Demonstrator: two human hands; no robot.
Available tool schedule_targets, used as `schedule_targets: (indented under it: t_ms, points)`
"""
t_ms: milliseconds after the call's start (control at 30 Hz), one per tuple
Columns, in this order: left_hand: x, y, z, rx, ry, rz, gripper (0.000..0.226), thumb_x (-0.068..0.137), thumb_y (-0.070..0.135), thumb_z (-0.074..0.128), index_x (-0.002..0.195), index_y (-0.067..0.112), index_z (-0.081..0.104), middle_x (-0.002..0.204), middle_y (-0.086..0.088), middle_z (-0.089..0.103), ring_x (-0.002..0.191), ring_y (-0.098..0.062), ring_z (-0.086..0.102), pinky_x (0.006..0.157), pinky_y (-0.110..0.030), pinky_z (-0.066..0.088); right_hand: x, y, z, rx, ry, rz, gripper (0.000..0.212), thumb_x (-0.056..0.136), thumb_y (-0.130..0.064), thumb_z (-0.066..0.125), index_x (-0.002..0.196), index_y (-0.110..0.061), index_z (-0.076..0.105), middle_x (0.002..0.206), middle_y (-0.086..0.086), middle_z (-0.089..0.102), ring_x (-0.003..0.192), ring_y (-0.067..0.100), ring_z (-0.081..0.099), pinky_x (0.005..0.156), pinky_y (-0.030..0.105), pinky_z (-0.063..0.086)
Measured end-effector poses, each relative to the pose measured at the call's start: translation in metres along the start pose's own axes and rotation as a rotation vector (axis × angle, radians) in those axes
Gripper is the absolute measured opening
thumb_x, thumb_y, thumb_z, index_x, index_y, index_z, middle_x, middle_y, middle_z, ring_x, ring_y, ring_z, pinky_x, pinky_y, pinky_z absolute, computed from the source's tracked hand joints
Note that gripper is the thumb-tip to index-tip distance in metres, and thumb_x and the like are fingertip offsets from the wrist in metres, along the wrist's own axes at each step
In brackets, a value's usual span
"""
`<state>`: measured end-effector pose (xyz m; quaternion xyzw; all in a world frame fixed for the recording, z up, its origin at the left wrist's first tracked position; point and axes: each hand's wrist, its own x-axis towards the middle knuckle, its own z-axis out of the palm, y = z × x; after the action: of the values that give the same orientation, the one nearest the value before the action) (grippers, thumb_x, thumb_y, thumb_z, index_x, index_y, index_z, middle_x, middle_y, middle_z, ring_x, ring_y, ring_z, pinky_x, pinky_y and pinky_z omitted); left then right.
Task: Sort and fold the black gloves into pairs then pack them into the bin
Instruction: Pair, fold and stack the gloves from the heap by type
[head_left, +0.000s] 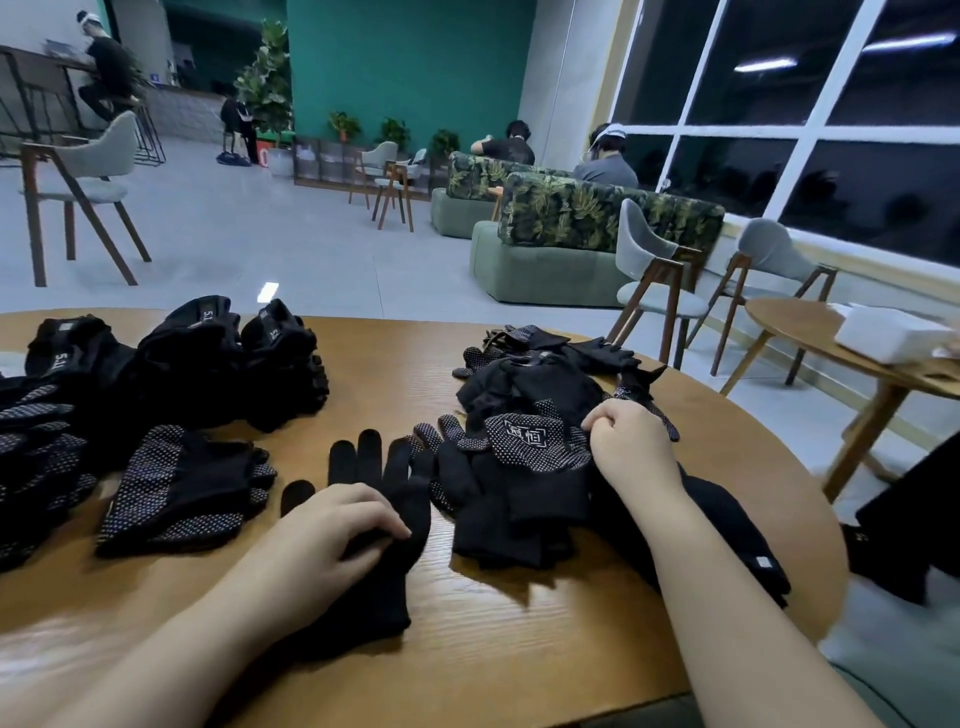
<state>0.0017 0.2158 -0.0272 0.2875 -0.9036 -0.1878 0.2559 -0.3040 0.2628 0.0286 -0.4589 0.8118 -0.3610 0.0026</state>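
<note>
**Both hands on gloves at the round worktop**

The left hand (332, 535) lies on a plain black glove (374, 525) spread flat on the wooden worktop (498, 639), its cuff toward the person and its fingers pointing away. The hand's fingers are bent over the glove's palm area, pressing into the fabric; its grip looks closed on the glove, though the fingertips are partly sunk in the dark cloth.

The right hand (631, 447) reaches into the loose pile of gloves (540, 415) on the right half of the worktop. Its fingers are curled together, pinching the edge of a dotted glove with a white square logo (535, 439) that lies on top of the pile's near side. Below that glove, more black gloves hang toward the worktop's near edge, and one lies under the right forearm.

On the left side of the worktop sits a stack of sorted gloves (171, 358), several showing small labels on their cuffs. Just in front of it lies a folded dotted pair (182, 488), well apart from the plain glove under the left hand.

Beyond the worktop are grey chairs (654, 275), a leaf-patterned sofa (597, 223) and a second round table (852, 343) carrying a white box (888, 332). Seated people are visible farther back in the room.
</note>
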Motion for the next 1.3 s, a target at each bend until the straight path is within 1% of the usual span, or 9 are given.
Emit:
schedule_targets:
  t_ms: [200, 300, 433, 567, 700, 833, 967, 1067, 1300]
  points:
    - [-0.003, -0.002, 0.003, -0.015, 0.029, -0.012, 0.037, 0.087, 0.017, 0.065, 0.085, 0.054, 0.058, 0.116, 0.034, 0.046, 0.113, 0.006, 0.045, 0.093, -0.007, 0.032, 0.033, 0.021, 0.014, -0.160, -0.066, 0.068, 0.035, 0.090, -0.017, 0.044, 0.122, -0.017, 0.059, 0.124, 0.007, 0.057, 0.111, 0.029, 0.052, 0.086, 0.037, 0.048]
    - [-0.003, -0.005, 0.004, -0.022, 0.022, -0.020, 0.037, 0.086, 0.016, 0.065, 0.084, 0.052, 0.059, 0.116, 0.035, 0.047, 0.115, 0.007, 0.044, 0.093, -0.006, 0.031, 0.049, 0.032, 0.010, -0.406, -0.200, 0.182, 0.047, 0.092, -0.018, 0.044, 0.139, -0.012, 0.042, 0.142, 0.011, 0.041, 0.132, 0.031, 0.034, 0.103, 0.042, 0.039]
    - [-0.003, -0.003, 0.003, -0.030, 0.034, -0.010, 0.028, 0.085, 0.020, 0.064, 0.085, 0.048, 0.064, 0.116, 0.034, 0.048, 0.113, 0.009, 0.044, 0.091, -0.001, 0.028, 0.059, 0.049, 0.000, -0.533, -0.306, 0.263, 0.050, 0.093, -0.016, 0.035, 0.142, -0.023, 0.041, 0.152, 0.007, 0.027, 0.142, 0.027, 0.015, 0.112, 0.045, 0.022]
    - [-0.002, 0.002, 0.001, -0.041, 0.023, -0.029, 0.019, 0.079, 0.033, 0.054, 0.085, 0.046, 0.065, 0.116, 0.034, 0.047, 0.112, 0.012, 0.043, 0.089, 0.001, 0.026, 0.066, 0.074, 0.002, -0.421, -0.417, 0.292, 0.053, 0.094, -0.022, 0.029, 0.146, -0.029, 0.035, 0.156, 0.006, 0.024, 0.138, 0.030, 0.030, 0.112, 0.051, 0.028]
    - [-0.003, 0.000, 0.002, -0.028, 0.027, -0.035, 0.021, 0.085, 0.023, 0.065, 0.086, 0.043, 0.067, 0.117, 0.034, 0.047, 0.114, 0.010, 0.043, 0.090, 0.001, 0.026, 0.061, 0.073, 0.003, -0.401, -0.335, 0.290, 0.047, 0.098, -0.024, 0.028, 0.142, -0.011, 0.039, 0.152, 0.003, 0.031, 0.135, 0.028, 0.033, 0.111, 0.046, 0.028]
    - [-0.003, 0.000, 0.002, -0.014, 0.030, -0.025, 0.033, 0.084, 0.012, 0.068, 0.085, 0.045, 0.066, 0.115, 0.034, 0.047, 0.113, 0.011, 0.043, 0.090, 0.000, 0.027, 0.056, 0.070, 0.003, -0.261, -0.177, 0.219, 0.050, 0.099, -0.020, 0.033, 0.148, -0.010, 0.027, 0.160, -0.004, 0.008, 0.140, 0.027, 0.028, 0.112, 0.043, 0.029]
    - [-0.003, 0.002, 0.001, -0.013, 0.026, -0.017, 0.035, 0.084, 0.012, 0.068, 0.085, 0.047, 0.064, 0.117, 0.034, 0.046, 0.113, 0.010, 0.043, 0.090, 0.000, 0.027, 0.049, 0.056, -0.003, -0.017, -0.028, 0.045, 0.052, 0.101, -0.017, 0.034, 0.150, -0.008, 0.020, 0.161, -0.006, 0.001, 0.143, 0.019, 0.019, 0.102, 0.029, 0.029]
    - [-0.003, 0.002, 0.000, -0.023, 0.034, 0.001, 0.033, 0.085, 0.016, 0.066, 0.083, 0.049, 0.064, 0.115, 0.035, 0.049, 0.112, 0.010, 0.045, 0.089, 0.001, 0.027, 0.040, 0.039, -0.013, 0.108, 0.098, -0.056, 0.048, 0.102, -0.020, 0.037, 0.148, -0.009, 0.027, 0.160, -0.007, 0.006, 0.142, 0.014, 0.021, 0.096, 0.020, 0.024]
    - [-0.002, 0.003, -0.003, -0.046, 0.025, -0.008, 0.046, 0.085, 0.016, 0.068, 0.094, 0.060, 0.059, 0.111, 0.032, 0.054, 0.106, 0.008, 0.053, 0.088, -0.009, 0.038, 0.006, -0.016, -0.039, 0.449, 0.305, -0.200, 0.047, 0.097, -0.030, 0.048, 0.140, -0.013, 0.041, 0.148, -0.007, 0.035, 0.130, -0.003, 0.032, 0.108, 0.013, 0.028]
